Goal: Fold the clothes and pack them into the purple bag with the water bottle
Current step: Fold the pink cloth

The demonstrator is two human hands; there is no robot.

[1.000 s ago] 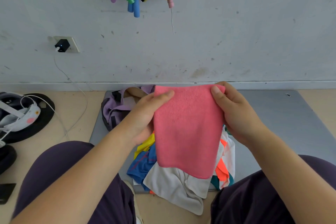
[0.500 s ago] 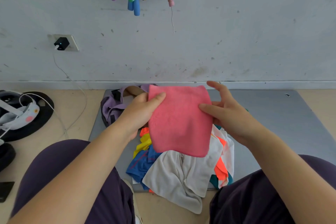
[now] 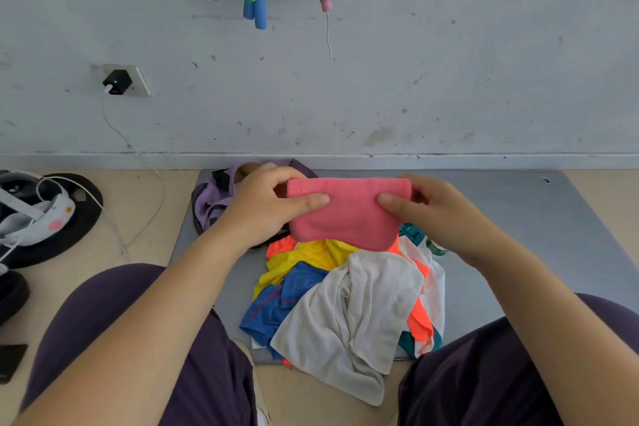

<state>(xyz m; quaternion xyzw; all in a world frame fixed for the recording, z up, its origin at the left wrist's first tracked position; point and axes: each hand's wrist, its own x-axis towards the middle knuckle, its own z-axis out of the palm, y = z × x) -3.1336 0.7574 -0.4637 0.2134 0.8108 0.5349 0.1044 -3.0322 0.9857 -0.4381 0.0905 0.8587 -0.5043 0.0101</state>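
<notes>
Just right of the bag (image 3: 221, 199), both hands pinch the folded pink cloth (image 3: 347, 214), long axis left-right; left hand (image 3: 266, 209) sits nearer the bag's mouth, probably open; right hand (image 3: 437, 214) farther.

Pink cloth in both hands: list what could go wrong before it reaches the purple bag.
1. The pink cloth is held only by the grip of the left hand and right hand; letting go could undo its fold.
2. The purple bag sits partly hidden behind the left hand, so placing may be awkward.

Purple bag (image 3: 211, 204) half behind hands (image 3: 349, 211)
</notes>
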